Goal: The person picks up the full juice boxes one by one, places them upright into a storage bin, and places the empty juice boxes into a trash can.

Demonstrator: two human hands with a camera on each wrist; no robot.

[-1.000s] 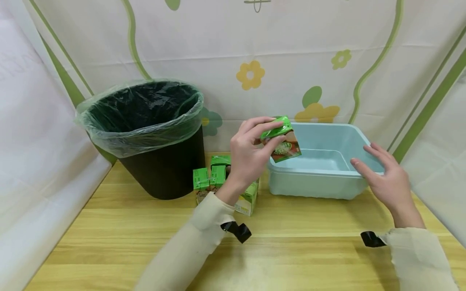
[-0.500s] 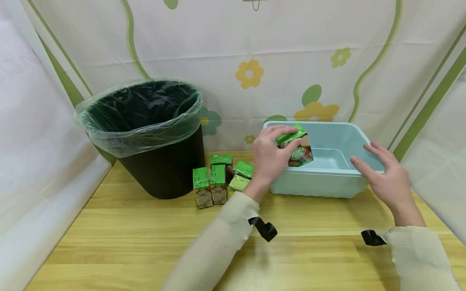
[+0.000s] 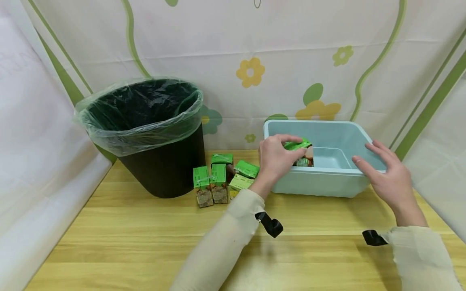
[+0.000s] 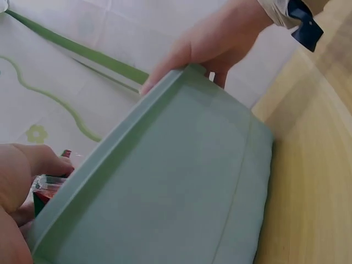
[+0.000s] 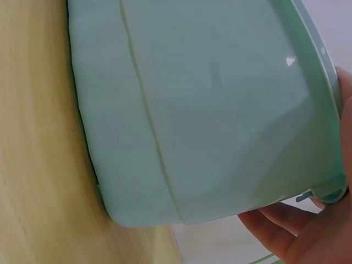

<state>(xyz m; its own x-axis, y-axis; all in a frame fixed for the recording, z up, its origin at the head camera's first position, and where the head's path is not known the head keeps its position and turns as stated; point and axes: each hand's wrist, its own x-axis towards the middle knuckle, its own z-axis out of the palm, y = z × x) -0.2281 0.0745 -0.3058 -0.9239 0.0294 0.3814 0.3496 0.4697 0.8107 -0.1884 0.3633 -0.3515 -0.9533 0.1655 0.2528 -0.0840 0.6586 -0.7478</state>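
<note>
L grip [image 3: 278, 155]: pinching green-topped carton [image 3: 308, 152] inside tub [image 3: 316, 184], nr. L end. R grip [image 3: 391, 180]: holding tub's R rim. Poss. faults: carton may snag on near wall if lowered tilted; tub may slide on tabletop [image 3: 145, 242] w/ R grip slackened.

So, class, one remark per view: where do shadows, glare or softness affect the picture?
Head: soft shadow on the table beside the right sleeve, glossy highlights in the bin liner; left wrist: tilted, the held box too soft and hidden to read; right wrist: small bright glint and broad soft shadow on the basin.
</note>
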